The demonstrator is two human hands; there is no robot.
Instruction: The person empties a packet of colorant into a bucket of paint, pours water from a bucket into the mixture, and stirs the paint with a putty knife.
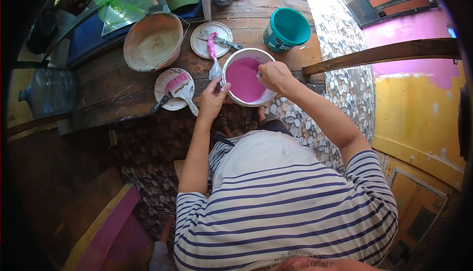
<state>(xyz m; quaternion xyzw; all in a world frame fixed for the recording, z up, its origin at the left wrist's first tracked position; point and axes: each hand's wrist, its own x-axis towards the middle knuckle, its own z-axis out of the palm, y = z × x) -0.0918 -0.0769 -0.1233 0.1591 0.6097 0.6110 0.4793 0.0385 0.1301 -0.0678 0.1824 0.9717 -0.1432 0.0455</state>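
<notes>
A white bucket [224, 69] of pink paint [244, 80] is at the near edge of the wooden table. My left hand [213, 98] grips the bucket's left side, thumb at the rim. Over the right part of the bucket, my right hand [276, 77] is closed round a thin greyish thing that dips toward the paint; most of it is hidden by the fingers. Left of the bucket, a paintbrush with pink bristles [178, 81] and a dark-handled tool [160, 102] lie on a round white lid [161, 84]. Behind, another lid [198, 48] bears a pink-smeared brush [212, 44] and a dark-handled scraper [229, 43].
A teal bucket [287, 28] stands at the back right of the table [246, 17]. An orange-pink bucket [130, 49] with whitish residue is at left, near green plastic [123, 0]. A large water bottle [51, 88] lies far left. A wooden rail [379, 56] crosses at right.
</notes>
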